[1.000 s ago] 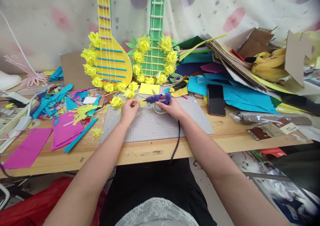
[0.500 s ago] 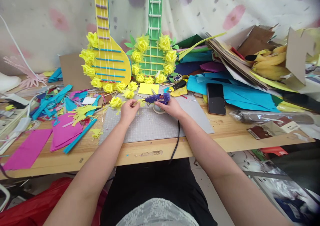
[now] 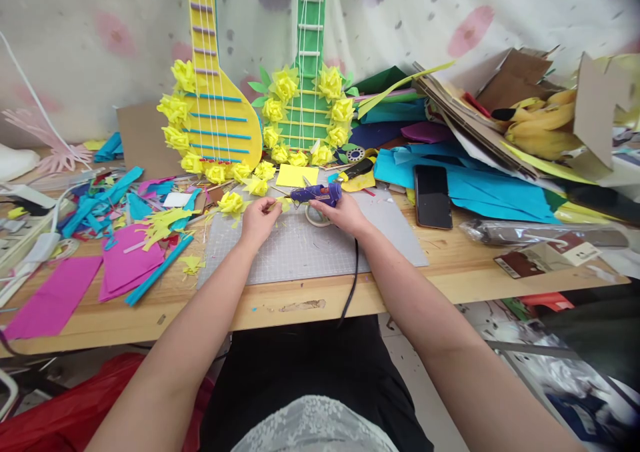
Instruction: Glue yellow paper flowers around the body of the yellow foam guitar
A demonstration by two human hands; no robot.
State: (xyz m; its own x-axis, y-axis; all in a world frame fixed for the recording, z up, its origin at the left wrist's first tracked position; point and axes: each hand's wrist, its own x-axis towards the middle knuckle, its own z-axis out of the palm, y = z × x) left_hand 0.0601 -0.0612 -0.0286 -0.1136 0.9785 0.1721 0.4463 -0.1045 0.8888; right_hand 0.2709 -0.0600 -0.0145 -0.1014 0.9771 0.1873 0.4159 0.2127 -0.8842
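My right hand (image 3: 347, 215) is wrapped round a purple glue gun (image 3: 320, 195), whose nozzle points left. Its black cord (image 3: 355, 279) hangs down over the table edge. Closed in a pinch, my left hand (image 3: 260, 221) holds a small piece of yellow crepe paper (image 3: 284, 204) close to the nozzle. Both hands are above a grey cutting mat (image 3: 280, 259). A roll of tape (image 3: 317, 217) lies on the mat beneath the glue gun. Just left of my left hand sits a yellow paper flower (image 3: 231, 203).
Behind stand a yellow paper guitar (image 3: 225, 109) and a green one (image 3: 309, 105), both trimmed with yellow flowers. Paper scraps (image 3: 107, 202) and magenta sheets (image 3: 55, 295) cover the left. A phone (image 3: 433, 197), blue paper (image 3: 495, 189) and cardboard (image 3: 470, 119) lie on the right.
Almost nothing differs. The glue gun and the yellow paper stay close together in my hands, and the view has shifted very slightly.
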